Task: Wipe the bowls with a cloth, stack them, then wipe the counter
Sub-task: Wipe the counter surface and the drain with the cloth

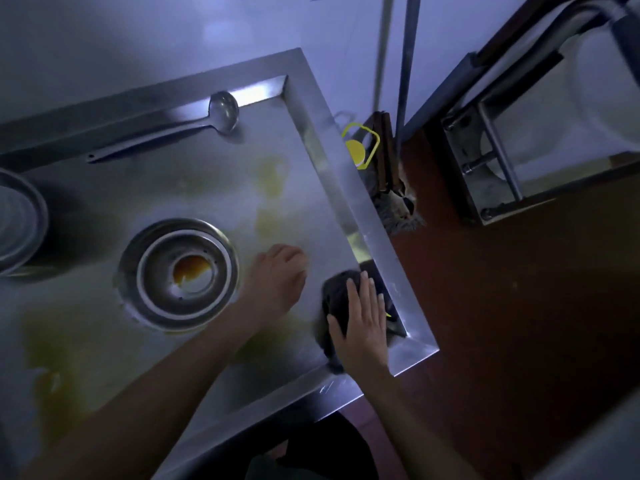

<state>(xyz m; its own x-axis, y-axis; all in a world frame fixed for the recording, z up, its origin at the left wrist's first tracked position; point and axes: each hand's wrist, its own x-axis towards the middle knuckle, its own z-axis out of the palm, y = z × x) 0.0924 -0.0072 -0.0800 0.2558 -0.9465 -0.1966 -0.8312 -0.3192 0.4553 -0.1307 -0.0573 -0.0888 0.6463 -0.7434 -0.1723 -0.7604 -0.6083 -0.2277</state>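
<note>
1. Right hand (363, 327) was flat, fingers straight, pressing the dark cloth (337, 299) onto the worktop (207, 188).
2. Stacked bowls (180, 271) sat left of the cloth, nearer the left hand (277, 275), which looked loose and empty.

Steel bowls (180, 273) stand nested upright on the counter (214, 188), brown residue inside. Dark cloth (337, 296) lies bunched in the counter's near-right corner. Counter surface shows yellowish smears.

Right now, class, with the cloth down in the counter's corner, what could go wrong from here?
1. The right hand presses the dark cloth flat near the raised rim, so it may just push the yellowish smears into that corner.
2. The left hand rests close beside the stacked bowls, which still hold brown liquid; a nudge might spill it.
</note>
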